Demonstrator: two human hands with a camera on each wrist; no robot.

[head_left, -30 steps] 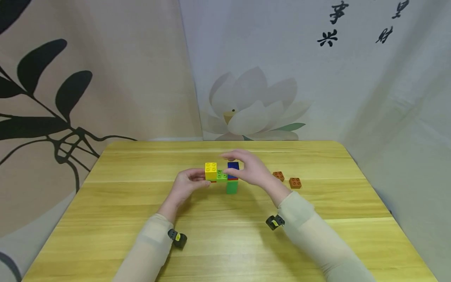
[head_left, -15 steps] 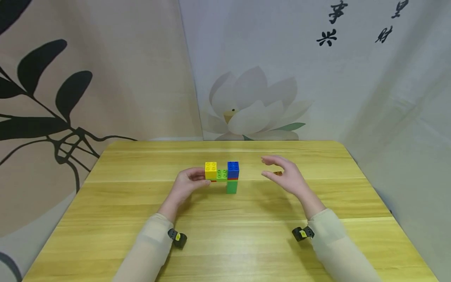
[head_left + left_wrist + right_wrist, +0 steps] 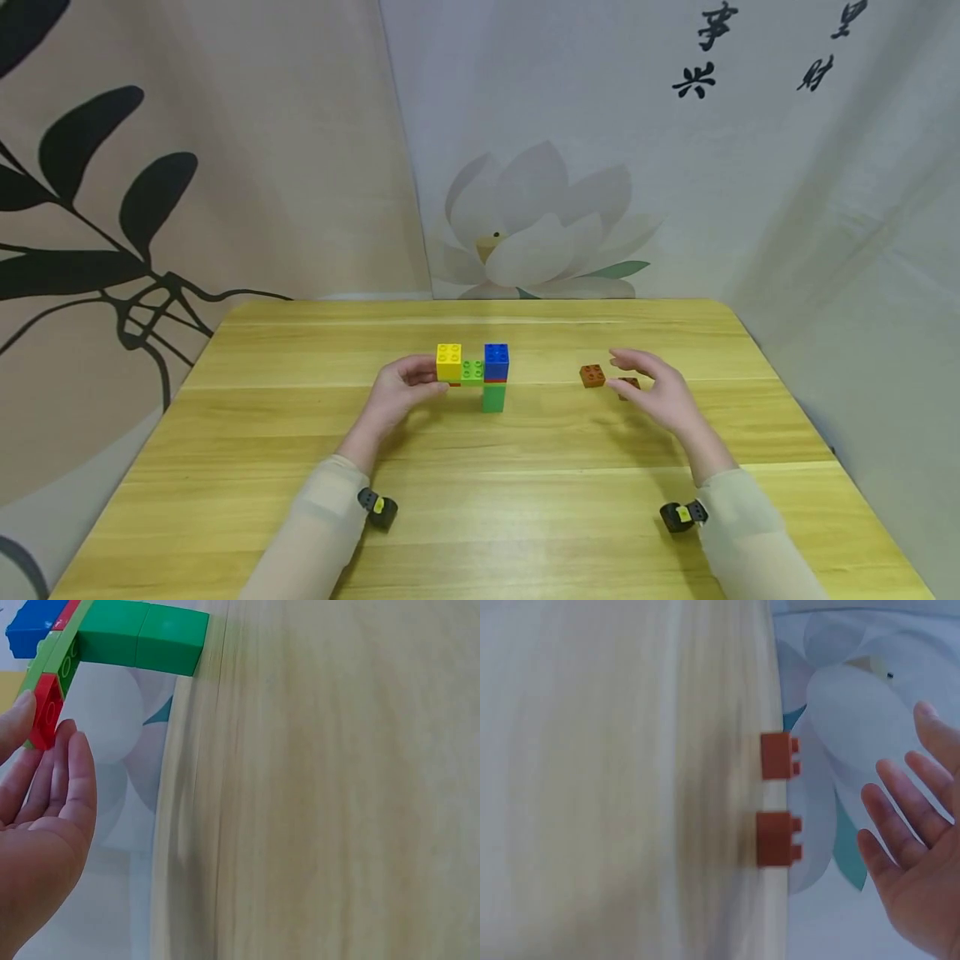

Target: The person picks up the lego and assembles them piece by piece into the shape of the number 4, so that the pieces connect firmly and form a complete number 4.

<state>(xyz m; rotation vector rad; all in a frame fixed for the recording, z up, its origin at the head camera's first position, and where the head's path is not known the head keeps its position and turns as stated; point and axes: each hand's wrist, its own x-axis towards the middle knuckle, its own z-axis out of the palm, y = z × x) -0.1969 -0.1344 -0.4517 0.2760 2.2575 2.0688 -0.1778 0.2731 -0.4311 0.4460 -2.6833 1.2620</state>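
A toy-brick structure stands on the table, its green brick column (image 3: pixel 493 398) carrying a light green bar (image 3: pixel 472 375). On the bar's right end sits a blue brick (image 3: pixel 497 363), on its left end a yellow brick (image 3: pixel 448 365). Underneath the left end, the left wrist view shows a red brick (image 3: pixel 48 711). My left hand (image 3: pixel 395 393) pinches that end between thumb and fingers. At the right my right hand (image 3: pixel 666 398) hovers, fingers spread, holding nothing. It partly covers one orange-brown brick (image 3: pixel 632 384); another orange-brown brick (image 3: pixel 592 377) lies beside it.
The wooden table (image 3: pixel 480 500) ends at the back against a fabric backdrop (image 3: pixel 570 100) printed with a flower and leaves. Small cameras (image 3: pixel 378 509) are strapped to both wrists.
My right hand has left the blue brick and moved right, to above the right-hand orange-brown brick. The left hand and the structure have stayed put.
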